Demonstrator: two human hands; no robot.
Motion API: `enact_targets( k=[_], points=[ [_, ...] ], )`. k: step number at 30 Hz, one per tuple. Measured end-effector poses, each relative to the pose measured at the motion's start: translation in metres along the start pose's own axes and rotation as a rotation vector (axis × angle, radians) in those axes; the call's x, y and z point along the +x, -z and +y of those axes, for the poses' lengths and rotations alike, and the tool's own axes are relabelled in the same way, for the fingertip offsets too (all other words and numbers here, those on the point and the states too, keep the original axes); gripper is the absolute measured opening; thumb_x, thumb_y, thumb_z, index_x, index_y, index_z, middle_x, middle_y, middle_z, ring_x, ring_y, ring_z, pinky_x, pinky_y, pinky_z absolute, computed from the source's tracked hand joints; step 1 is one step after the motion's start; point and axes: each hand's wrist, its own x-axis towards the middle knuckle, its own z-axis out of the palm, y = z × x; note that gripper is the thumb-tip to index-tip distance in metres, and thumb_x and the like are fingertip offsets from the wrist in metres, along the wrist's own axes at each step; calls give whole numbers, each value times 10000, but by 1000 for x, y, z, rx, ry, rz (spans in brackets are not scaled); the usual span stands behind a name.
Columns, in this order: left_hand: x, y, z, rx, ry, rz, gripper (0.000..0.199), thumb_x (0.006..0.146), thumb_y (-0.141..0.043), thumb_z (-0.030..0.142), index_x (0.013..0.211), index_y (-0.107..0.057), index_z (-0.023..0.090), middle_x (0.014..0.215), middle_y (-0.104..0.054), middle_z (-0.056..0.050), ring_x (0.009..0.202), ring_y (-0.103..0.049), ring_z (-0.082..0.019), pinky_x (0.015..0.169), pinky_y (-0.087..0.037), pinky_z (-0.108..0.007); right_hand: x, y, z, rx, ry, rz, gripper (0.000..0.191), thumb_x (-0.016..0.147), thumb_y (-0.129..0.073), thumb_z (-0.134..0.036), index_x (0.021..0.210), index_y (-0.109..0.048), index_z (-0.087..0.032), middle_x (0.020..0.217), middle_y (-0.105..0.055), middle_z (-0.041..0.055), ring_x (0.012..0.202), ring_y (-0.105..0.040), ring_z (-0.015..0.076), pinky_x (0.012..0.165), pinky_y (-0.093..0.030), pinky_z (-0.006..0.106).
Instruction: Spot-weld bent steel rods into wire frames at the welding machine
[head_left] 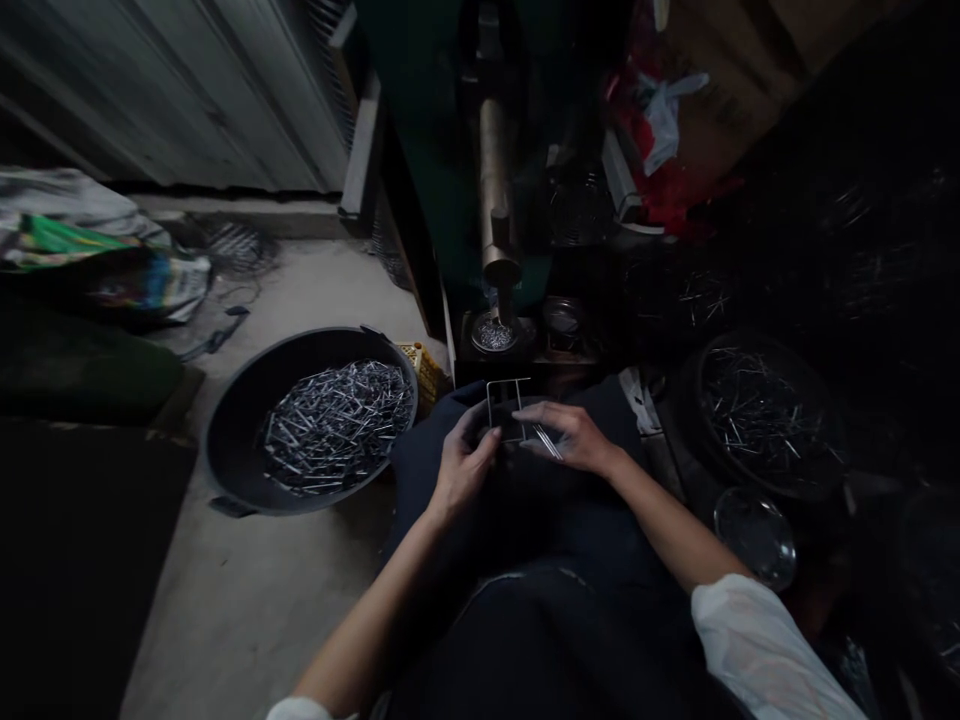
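Observation:
In front of my lap, a small rectangular frame of thin metal wire (508, 381) stands between my two hands. My left hand (463, 462) pinches its left side, thumb toward me. Against its right side rest the fingers of my right hand (574, 437), which also keeps a few thin metal rods (547, 441) gripped, slanting out below the fingers. Just beyond is a machine with a cylindrical metal ram (495, 190) pointing down at a small round plate (493, 335) with bright metal bits on it. My palms are partly hidden.
At left, a black basin (225, 440) holds many metal pieces, with a yellow crate (424, 372) behind it. A dark basin (709, 440) of wire pieces and a glass-like round dish (754, 537) are at right. Sacks (112, 255) lie far left; a cardboard box (750, 90) stands upper right.

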Motion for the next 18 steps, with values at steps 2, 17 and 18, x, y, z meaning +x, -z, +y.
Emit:
enact_targets(
  k=[2,17,18],
  points=[
    [4,0,0,-26,17,-16,580,810,-716,415,1322,-613,163,1176,-708,-107,1024,-669,-249,844,-554,-351,4,-1,8,-2,0,4,421,922,-695,-325,1330,-631,-246,1223,-712,93,1126,-689,216,996,-553,365],
    [20,-13,8,-315,149,-79,723,811,-752,419,1439,-492,170,676,-630,30,500,-591,-118,505,-484,-229,19,9,16,59,-41,75,411,877,-750,-350,1268,-668,-255,1173,-729,66,1079,-702,204,978,-551,337],
    [20,-13,7,-321,146,-86,731,814,-751,416,1447,-483,168,672,-634,28,497,-592,-119,502,-481,-226,19,9,16,65,-46,76,415,872,-756,-355,1266,-670,-257,1172,-729,64,1082,-702,206,982,-549,337]
  ],
)
